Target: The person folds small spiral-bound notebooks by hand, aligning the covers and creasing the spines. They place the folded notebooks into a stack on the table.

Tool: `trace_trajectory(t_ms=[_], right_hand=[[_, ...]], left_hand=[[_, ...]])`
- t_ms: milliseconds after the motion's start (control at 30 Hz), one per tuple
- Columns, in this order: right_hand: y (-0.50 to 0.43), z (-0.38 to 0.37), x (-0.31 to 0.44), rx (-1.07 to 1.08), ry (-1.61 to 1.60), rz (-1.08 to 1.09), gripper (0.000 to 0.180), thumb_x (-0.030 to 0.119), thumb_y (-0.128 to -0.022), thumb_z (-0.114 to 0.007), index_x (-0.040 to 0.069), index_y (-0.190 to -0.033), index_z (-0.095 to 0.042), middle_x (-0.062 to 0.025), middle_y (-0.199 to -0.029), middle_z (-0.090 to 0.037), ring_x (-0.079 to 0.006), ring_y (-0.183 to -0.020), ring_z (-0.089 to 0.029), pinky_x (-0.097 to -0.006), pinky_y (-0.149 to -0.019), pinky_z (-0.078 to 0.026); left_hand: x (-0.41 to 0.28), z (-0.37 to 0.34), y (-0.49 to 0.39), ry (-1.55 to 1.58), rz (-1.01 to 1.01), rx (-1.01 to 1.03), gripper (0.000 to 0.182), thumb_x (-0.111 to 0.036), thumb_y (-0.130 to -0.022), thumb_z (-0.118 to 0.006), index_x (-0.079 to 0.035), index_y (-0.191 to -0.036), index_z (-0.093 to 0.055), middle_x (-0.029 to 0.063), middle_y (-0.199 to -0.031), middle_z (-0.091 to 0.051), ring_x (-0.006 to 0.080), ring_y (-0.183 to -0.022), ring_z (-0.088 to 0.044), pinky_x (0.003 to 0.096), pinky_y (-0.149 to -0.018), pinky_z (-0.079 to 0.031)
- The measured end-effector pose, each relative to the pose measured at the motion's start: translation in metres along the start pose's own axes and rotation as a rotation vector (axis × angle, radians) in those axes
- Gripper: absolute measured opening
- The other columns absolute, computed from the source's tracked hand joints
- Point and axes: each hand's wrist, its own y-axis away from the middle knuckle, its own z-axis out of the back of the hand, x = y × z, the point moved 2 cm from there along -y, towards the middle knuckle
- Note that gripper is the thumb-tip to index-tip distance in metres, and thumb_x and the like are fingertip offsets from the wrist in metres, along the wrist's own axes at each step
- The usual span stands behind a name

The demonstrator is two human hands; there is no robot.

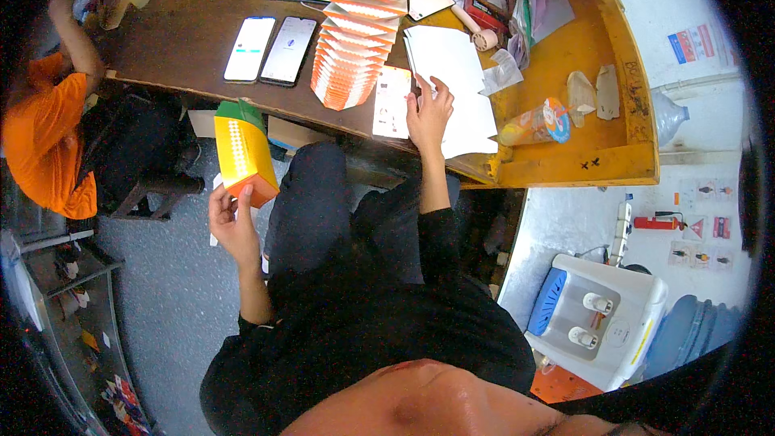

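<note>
My left hand pinches the orange end of a yellow, green and orange cardboard piece, thumb on the near side. It hangs in the air left of my knees, off the desk edge. My right hand rests on the desk with its fingers spread. It lies over white paper sheets and the right edge of a small printed card. Just left of the sheets, a long row of nested orange-and-white folded cardboard pieces runs away from me.
Two lit smartphones lie on the brown desk. A pink handheld fan and a tilted plastic cup are at right. A person in an orange shirt sits at left. A water dispenser stands at lower right.
</note>
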Motion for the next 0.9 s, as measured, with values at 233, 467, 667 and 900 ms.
trace_trajectory(t_ms=[233,467,667,900], right_hand=[[0.041,0.023,-0.005,-0.045,-0.138,0.059,0.029,0.014,-0.085,-0.061,0.017,-0.111,-0.071,-0.0113,-0.126,-0.054,-0.0336,-0.123,-0.043,-0.0489,-0.104,-0.033],[0.050,0.024,-0.004,-0.071,-0.223,0.066,0.021,0.011,-0.083,-0.062,0.018,-0.098,-0.076,-0.0081,-0.118,-0.061,-0.0303,-0.116,-0.049,-0.0439,-0.101,-0.036],[0.052,0.021,-0.007,-0.040,-0.299,0.033,0.023,0.010,-0.083,-0.060,0.016,-0.099,-0.075,-0.0084,-0.118,-0.061,-0.0302,-0.115,-0.050,-0.0430,-0.101,-0.037],[0.051,0.022,-0.009,0.053,-0.343,0.079,0.026,0.009,-0.086,-0.059,0.015,-0.106,-0.075,-0.0081,-0.122,-0.058,-0.0291,-0.117,-0.048,-0.0413,-0.101,-0.039]], left_hand=[[0.000,-0.008,-0.003,0.039,0.060,-0.038,0.029,-0.001,-0.092,-0.067,0.000,-0.117,-0.052,0.0130,-0.111,-0.067,0.0162,-0.104,-0.064,0.0294,-0.092,-0.049],[-0.004,-0.017,-0.005,0.196,0.193,0.010,0.019,-0.010,-0.096,-0.065,-0.003,-0.110,-0.055,0.0096,-0.104,-0.069,0.0126,-0.096,-0.064,0.0260,-0.087,-0.048],[0.012,-0.012,-0.008,-0.276,0.489,0.341,0.022,-0.021,-0.095,-0.068,-0.005,-0.082,-0.061,-0.0004,-0.070,-0.061,0.0049,-0.065,-0.056,0.0234,-0.058,-0.043],[0.023,-0.016,0.005,-0.493,0.413,0.838,0.022,-0.015,-0.088,-0.069,-0.004,-0.105,-0.060,0.0102,-0.079,-0.069,0.0152,-0.065,-0.065,0.0295,-0.059,-0.050]])
